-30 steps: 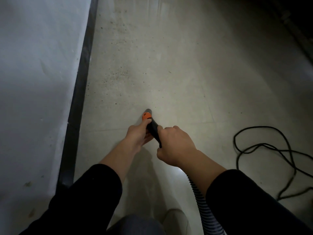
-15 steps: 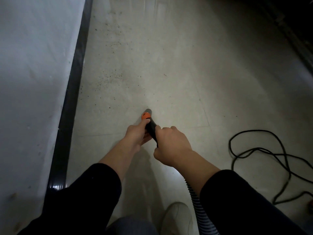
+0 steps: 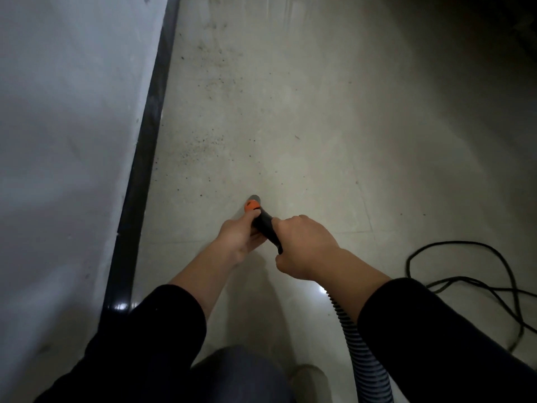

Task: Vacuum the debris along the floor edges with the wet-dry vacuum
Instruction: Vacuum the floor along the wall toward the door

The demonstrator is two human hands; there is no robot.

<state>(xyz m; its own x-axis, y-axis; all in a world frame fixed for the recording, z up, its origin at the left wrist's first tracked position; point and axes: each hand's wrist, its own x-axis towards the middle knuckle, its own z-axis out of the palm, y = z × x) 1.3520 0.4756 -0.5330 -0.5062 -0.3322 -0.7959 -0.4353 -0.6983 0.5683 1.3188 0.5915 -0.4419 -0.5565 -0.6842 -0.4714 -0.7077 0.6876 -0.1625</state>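
Vac nozzle (image 3: 255, 207) = ref pt, over floor (image 3: 319, 126). Left hand (image 3: 236, 238) grips it just behind tip; right hand (image 3: 302, 245) behind that, to the R. Hose (image 3: 357, 344) trails back under R arm. Debris (image 3: 203, 144) ahead-left of nozzle; baseboard (image 3: 142, 158) further left, wall (image 3: 66, 141) beyond. Cord (image 3: 465, 286) well right, on floor. Shoe (image 3: 308, 379) behind.

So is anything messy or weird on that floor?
Yes: dark specks of debris lie scattered on the floor beside the black baseboard, ahead of the vacuum nozzle. A black cord also sprawls in loose loops on the right.
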